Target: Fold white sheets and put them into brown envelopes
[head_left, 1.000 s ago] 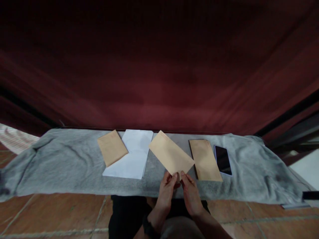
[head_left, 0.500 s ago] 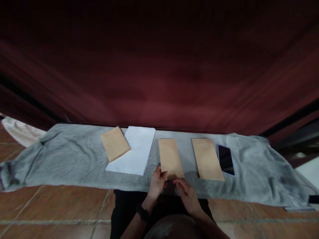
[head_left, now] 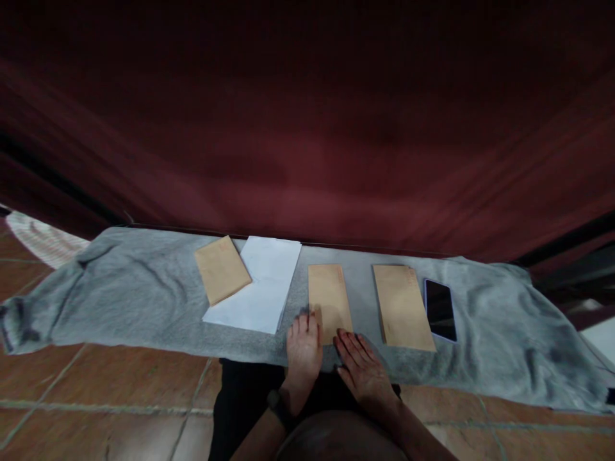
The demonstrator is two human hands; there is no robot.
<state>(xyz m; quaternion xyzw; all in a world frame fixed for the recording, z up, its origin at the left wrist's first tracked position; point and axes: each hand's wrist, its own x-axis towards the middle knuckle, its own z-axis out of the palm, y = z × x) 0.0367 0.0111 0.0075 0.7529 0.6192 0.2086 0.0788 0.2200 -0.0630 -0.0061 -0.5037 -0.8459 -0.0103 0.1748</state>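
A brown paper envelope (head_left: 329, 298) lies flat on the grey cloth, straight in front of me. My left hand (head_left: 304, 346) rests palm down at its lower left edge, fingers stretched forward and the wrist in a dark band. At the lower right corner my right hand (head_left: 361, 363) lies flat, its fingers extended over the envelope's edge. Neither hand grips anything. To the right is a stack of brown envelopes (head_left: 403, 308). On the left, white paper sheets (head_left: 262, 282) are partly covered by another pile of brown envelopes (head_left: 222, 270).
A phone (head_left: 441, 310) with a dark screen lies right of the envelope stack. The grey cloth (head_left: 144, 288) covers a long, narrow surface against a dark red panel (head_left: 307, 173). Below it is a tiled floor (head_left: 144, 390).
My left hand has let go of the envelope's lower left corner and turned palm down. My right hand has flattened at the lower right corner. The envelope now lies flat.
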